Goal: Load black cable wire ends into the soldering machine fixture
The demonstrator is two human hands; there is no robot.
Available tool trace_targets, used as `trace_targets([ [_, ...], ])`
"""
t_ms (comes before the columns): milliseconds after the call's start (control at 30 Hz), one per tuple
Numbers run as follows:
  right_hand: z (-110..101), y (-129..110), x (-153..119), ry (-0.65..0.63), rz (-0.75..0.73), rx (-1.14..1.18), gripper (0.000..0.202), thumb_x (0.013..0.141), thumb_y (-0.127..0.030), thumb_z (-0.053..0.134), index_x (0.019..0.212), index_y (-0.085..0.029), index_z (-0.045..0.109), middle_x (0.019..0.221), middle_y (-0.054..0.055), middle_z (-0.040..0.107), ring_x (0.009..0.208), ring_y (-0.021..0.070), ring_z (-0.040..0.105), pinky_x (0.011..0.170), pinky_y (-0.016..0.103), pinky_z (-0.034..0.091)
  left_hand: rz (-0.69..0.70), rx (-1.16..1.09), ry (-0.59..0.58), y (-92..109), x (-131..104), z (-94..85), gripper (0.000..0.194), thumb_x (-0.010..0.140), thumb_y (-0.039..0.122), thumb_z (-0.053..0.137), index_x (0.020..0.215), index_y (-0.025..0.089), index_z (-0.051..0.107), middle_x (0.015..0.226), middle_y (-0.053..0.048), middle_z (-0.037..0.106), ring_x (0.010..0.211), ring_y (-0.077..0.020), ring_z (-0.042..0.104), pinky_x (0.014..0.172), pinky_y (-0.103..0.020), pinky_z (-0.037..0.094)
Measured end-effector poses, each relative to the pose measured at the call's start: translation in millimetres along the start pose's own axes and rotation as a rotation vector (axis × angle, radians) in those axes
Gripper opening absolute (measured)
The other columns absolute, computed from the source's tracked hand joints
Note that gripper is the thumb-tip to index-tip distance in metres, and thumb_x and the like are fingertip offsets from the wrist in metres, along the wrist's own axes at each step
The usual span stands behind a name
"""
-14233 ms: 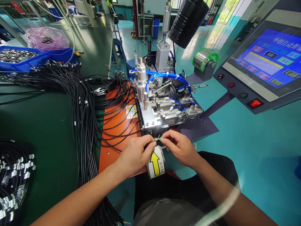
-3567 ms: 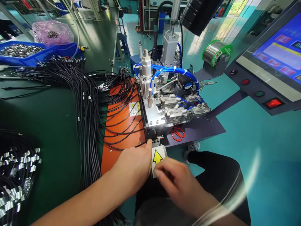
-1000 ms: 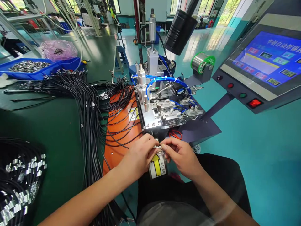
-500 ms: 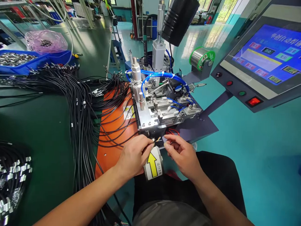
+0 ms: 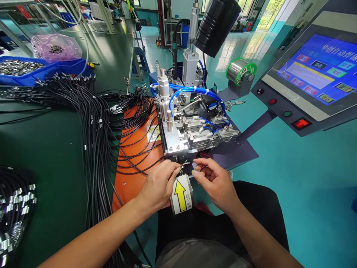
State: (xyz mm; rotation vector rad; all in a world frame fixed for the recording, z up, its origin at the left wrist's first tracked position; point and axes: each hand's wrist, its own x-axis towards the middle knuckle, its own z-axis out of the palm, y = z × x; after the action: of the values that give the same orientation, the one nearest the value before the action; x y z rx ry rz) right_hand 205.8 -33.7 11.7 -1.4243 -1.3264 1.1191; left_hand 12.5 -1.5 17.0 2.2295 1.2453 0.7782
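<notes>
My left hand (image 5: 161,182) pinches a thin black cable (image 5: 182,166) between thumb and forefinger, near its end. Short, fine coloured wires (image 5: 186,162) stick out of the cable end toward the right. Just right of them is my right hand (image 5: 210,178), its thumb and forefinger apart and the other fingers curled; I see nothing clearly held there. Below the cable end is a white cylinder (image 5: 182,195) with a yellow arrow label, partly behind my left hand. Directly beyond both hands stands a metal machine (image 5: 192,130) with blue air tubes.
Black cables (image 5: 95,149) lie bundled across the green table (image 5: 55,137) and the orange board (image 5: 134,149). A blue bin (image 5: 28,76) holds small metal parts. At right are a solder spool (image 5: 240,70) and a control panel with a screen (image 5: 315,70).
The wire ends have turned slightly in my left fingers and now show different colours. My right thumb has shifted a little left. The camera view has moved slightly.
</notes>
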Motion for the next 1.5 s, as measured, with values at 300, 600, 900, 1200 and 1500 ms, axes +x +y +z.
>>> trace_targets([
  [300, 12, 1, -5, 0.093, -0.248, -0.203, 0.030, 0.092, -0.026, 0.057, 0.121, -0.024, 0.065, 0.100, 0.006, 0.061, 0.073, 0.0146, 0.060, 0.068, 0.030, 0.053, -0.001, 0.036, -0.017, -2, 0, 1.5, 0.024, 0.100, 0.025, 0.041, 0.094, 0.017, 0.063, 0.083, -0.004, 0.062, 0.077, -0.0159, 0.058, 0.070, -0.027, 0.045],
  [600, 17, 6, -8, 0.078, -0.349, -0.277, 0.036, 0.093, -0.021, 0.054, 0.129, -0.024, 0.061, 0.100, 0.007, 0.059, 0.077, 0.0159, 0.059, 0.068, 0.030, 0.053, -0.022, 0.068, -0.039, -2, 1, 3.1, 0.026, 0.100, 0.026, 0.040, 0.092, 0.017, 0.063, 0.081, -0.004, 0.061, 0.076, -0.0165, 0.057, 0.070, -0.029, 0.045],
  [900, 25, 5, -12, 0.087, -0.346, -0.237, 0.033, 0.093, -0.019, 0.053, 0.123, -0.023, 0.064, 0.101, 0.008, 0.061, 0.087, 0.0191, 0.061, 0.074, 0.031, 0.052, -0.035, 0.063, -0.036, -2, 0, 2.7, 0.025, 0.100, 0.025, 0.040, 0.091, 0.017, 0.062, 0.081, -0.004, 0.062, 0.076, -0.0162, 0.057, 0.070, -0.028, 0.045],
  [1200, 32, 7, 6, 0.146, -0.155, -0.066, 0.011, 0.089, -0.026, 0.062, 0.095, -0.021, 0.069, 0.090, 0.004, 0.065, 0.074, 0.0154, 0.061, 0.064, 0.027, 0.051, 0.011, 0.088, -0.019, -2, 0, 3.4, 0.026, 0.100, 0.025, 0.039, 0.088, 0.018, 0.060, 0.079, -0.003, 0.061, 0.074, -0.0157, 0.057, 0.067, -0.027, 0.045],
  [1500, 37, 7, 5, 0.219, -0.311, -0.211, 0.013, 0.091, -0.021, 0.057, 0.091, -0.022, 0.070, 0.090, 0.005, 0.064, 0.079, 0.0171, 0.061, 0.068, 0.030, 0.051, -0.011, 0.073, -0.027, -1, 1, 2.7, 0.025, 0.100, 0.025, 0.040, 0.086, 0.018, 0.060, 0.077, -0.003, 0.060, 0.072, -0.0155, 0.055, 0.066, -0.027, 0.043],
])
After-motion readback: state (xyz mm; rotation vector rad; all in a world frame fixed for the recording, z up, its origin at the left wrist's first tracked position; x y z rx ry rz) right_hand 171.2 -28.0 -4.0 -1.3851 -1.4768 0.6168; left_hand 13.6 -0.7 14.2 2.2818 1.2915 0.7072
